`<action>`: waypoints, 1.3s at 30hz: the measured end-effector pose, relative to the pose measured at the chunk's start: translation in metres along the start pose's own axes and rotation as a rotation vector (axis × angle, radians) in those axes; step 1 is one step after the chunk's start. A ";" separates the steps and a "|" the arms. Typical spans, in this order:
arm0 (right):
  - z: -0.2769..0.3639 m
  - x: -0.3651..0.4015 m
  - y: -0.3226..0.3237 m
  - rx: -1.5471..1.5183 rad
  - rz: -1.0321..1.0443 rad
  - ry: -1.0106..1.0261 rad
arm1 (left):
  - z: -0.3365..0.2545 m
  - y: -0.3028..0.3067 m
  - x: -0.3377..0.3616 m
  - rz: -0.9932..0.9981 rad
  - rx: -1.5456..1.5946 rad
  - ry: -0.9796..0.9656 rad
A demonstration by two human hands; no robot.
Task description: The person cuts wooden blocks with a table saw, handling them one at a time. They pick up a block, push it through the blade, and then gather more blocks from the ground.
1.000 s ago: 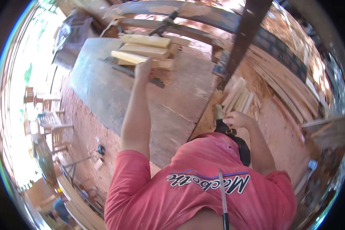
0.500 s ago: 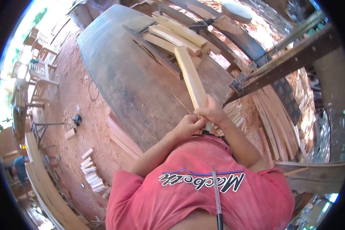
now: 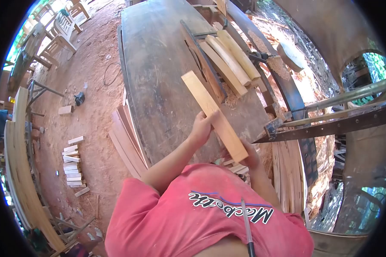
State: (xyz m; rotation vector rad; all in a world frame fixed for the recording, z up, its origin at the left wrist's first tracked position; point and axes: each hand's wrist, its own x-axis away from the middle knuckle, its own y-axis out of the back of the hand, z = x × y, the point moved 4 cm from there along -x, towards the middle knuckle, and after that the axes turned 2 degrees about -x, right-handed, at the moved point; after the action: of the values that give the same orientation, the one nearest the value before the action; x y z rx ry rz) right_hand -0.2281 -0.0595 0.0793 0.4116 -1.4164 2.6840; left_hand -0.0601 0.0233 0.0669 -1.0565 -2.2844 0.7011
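A squared wooden piece (image 3: 215,116) slants over the near part of the worktable (image 3: 158,73). My left hand (image 3: 202,127) is closed round its left edge near the middle, thumb over the top face. Near the lower right end of the piece is my right hand (image 3: 251,155), partly hidden beneath it and gripping that end. Beyond the piece, several similar wooden pieces (image 3: 228,60) lie side by side on the table, next to a long dark wooden strip (image 3: 203,62).
A metal-edged beam (image 3: 326,126) juts in from the right. Planks (image 3: 288,171) stand below it. Reddish boards (image 3: 128,141) lean at the table's left. Small wood blocks (image 3: 73,165) lie on the ground, with chairs (image 3: 60,40) at the upper left.
The wooden piece has turned and come closer to my body. My left hand has moved from its near end to its middle; my right hand has shifted down to the near end. The view has turned.
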 end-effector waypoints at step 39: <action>0.020 -0.025 -0.010 2.063 -0.510 -0.093 | 0.023 0.042 -0.084 0.047 -1.174 -0.276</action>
State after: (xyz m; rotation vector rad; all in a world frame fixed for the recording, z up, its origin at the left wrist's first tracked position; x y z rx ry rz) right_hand -0.1983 -0.0692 0.0911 0.6889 1.6373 2.4170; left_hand -0.0062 -0.0252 0.0030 -1.5307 -2.9307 -0.6663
